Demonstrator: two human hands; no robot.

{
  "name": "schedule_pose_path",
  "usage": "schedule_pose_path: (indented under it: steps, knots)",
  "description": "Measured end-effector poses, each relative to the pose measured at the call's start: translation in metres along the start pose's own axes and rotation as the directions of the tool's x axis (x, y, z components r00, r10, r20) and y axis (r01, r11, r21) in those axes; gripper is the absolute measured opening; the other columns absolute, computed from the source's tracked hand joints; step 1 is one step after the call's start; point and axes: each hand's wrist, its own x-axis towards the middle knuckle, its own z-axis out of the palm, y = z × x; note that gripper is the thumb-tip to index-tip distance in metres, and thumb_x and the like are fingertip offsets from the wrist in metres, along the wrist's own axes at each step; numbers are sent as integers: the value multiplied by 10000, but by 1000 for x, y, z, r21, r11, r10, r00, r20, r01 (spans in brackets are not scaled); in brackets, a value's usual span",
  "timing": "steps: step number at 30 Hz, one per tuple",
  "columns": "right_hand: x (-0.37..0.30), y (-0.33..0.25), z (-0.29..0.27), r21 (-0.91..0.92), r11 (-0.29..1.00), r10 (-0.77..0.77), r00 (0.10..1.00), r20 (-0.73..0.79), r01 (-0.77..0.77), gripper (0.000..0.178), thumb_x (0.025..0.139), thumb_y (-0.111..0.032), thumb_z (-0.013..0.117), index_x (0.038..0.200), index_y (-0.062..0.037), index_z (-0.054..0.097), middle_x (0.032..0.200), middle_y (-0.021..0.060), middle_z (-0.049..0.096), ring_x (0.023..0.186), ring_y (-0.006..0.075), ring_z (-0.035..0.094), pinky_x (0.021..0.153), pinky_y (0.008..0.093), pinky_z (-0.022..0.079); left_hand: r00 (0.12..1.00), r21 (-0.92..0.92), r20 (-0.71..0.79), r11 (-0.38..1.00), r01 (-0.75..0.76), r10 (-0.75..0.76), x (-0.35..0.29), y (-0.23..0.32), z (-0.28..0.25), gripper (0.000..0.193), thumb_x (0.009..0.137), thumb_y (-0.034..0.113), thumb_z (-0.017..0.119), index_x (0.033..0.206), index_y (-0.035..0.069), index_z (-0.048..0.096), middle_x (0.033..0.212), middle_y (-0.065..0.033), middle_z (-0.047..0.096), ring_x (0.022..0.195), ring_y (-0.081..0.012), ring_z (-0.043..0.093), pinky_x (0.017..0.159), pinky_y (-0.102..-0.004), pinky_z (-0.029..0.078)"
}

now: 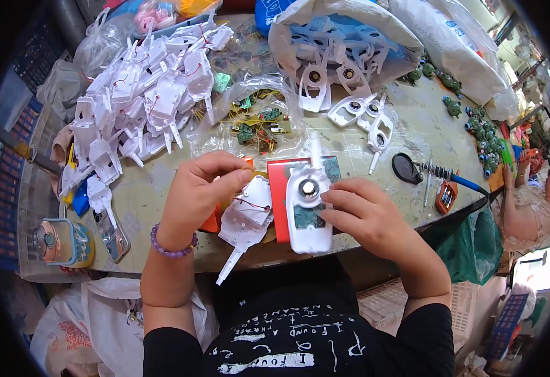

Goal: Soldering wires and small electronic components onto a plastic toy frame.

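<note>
My right hand (pixel 366 210) grips the side of a white plastic casing half (pixel 312 242), which has a round speaker and a window opening. That casing lies over a red block (pixel 279 217) with a green speckled top. My left hand (pixel 203 188) is closed, its thumb and fingertips pinched together; whatever they hold, if anything, is too small to make out. Just below those fingertips rests another white casing half (pixel 243 220) with dark red wires, its long stem pointing toward me. Something orange (pixel 211 222) shows partly beneath it.
A heap of white casings (pixel 149 94) covers the back left. Beyond the block is a clear bag of wired circuit boards (pixel 259 119). Speaker casings spill from a white sack (pixel 287 41). A soldering iron (pixel 454 177), a phone (pixel 113 235) and a jug (pixel 68 242) stand nearby.
</note>
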Motion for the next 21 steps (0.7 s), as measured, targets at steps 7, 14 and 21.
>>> schedule_pose_path:
  steps: [7,14,21]
  knots:
    - [-18,0,14,161,975,168,981,-99,-151,279,643,5,673,912,-62,652,1116,97,631,1087,320,575,882,400,495,918,629,271,668,-397,291,-14,22,38,70,737,89,705,797,53,701,758,-49,634,675,-187,583,696,-324,423]
    - [-21,-5,19,195,970,174,973,-151,-144,265,704,17,637,958,-58,656,1149,98,626,1123,326,563,905,408,475,871,732,311,489,-474,380,-15,19,60,55,709,107,703,746,75,676,863,-33,666,810,-221,607,751,-353,408]
    - [-28,-9,20,276,946,242,937,-251,-170,409,713,88,562,1099,-38,608,1169,128,614,1123,348,556,926,413,460,879,809,349,368,-458,325,-9,20,73,73,721,113,652,679,53,650,855,-31,697,765,-187,628,758,-344,403]
